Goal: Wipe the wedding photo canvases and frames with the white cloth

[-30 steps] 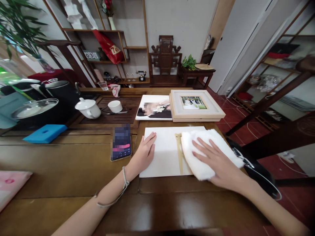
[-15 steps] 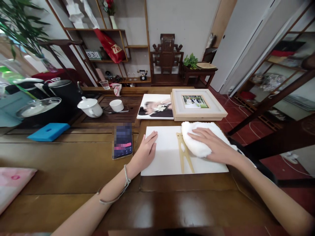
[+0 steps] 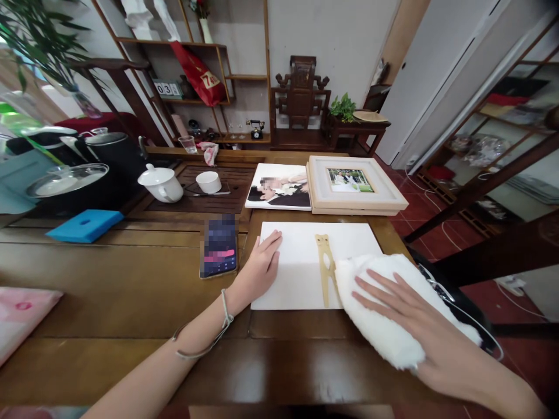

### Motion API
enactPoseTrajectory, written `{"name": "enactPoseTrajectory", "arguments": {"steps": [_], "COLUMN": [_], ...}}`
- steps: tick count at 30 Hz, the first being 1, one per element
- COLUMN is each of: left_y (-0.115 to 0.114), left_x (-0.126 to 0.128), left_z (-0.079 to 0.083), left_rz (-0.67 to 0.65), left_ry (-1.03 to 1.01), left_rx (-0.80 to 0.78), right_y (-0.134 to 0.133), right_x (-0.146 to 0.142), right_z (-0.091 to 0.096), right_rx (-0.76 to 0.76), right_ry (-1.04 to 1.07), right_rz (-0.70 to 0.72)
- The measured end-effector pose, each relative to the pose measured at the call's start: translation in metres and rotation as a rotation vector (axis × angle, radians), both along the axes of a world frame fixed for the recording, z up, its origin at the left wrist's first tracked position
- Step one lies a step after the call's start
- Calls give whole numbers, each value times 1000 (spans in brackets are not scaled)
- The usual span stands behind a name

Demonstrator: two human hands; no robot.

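Observation:
A white board (image 3: 301, 262), a picture frame lying face down with a tan wooden stand (image 3: 325, 266) on its back, rests on the wooden table (image 3: 131, 291). My left hand (image 3: 259, 267) lies flat and open on the board's left edge. My right hand (image 3: 406, 302) presses flat, fingers spread, on a folded white towel (image 3: 384, 314) that covers the board's near right corner and hangs past the table edge.
A phone (image 3: 219, 245) lies left of the board. Behind it are a photo print (image 3: 280, 187) and a framed picture (image 3: 354, 185). A tea tray with a white teapot (image 3: 161, 183) and cup (image 3: 208, 181), pots, a blue pad (image 3: 85, 224) and a pink cloth (image 3: 20, 311) stand at left.
My right hand has slid the towel from the board's far right part toward me to its near right corner. My left hand has stayed on the board's left edge.

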State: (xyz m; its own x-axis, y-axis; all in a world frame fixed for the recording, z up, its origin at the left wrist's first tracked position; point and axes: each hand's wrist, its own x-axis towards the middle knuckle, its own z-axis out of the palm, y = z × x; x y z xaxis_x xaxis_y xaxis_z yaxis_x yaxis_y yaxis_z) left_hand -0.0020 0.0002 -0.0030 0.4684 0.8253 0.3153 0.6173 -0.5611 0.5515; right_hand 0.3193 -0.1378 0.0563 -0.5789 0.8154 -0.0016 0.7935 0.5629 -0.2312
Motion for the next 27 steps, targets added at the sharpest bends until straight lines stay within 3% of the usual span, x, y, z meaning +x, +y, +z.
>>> {"name": "enactPoseTrajectory", "arguments": {"steps": [2,4,10,13,16,23,27], "left_y": [0,0,0,0,0,0,1], "left_x": [0,0,0,1,1,1,1], "left_z": [0,0,1,2,2,2,0], "left_rz": [3,9,5,9,14,10,10], "left_ry": [3,7,5,3,12,14,4], "left_rx": [0,1,-5,-6,-6,-5,3], "right_y": [-6,5,85,107,96,15,28], "right_x": [3,5,-1,-12,-25,-29,-8], "right_z": [2,2,-7,-13,-18,-11,-4], "right_rx": [-19,-32,22,92,136,95,1], "right_ry": [-3,17,28,2,-6,9,101], "right_rz": [12,20,-76,-115,-150,-139,-135]}}
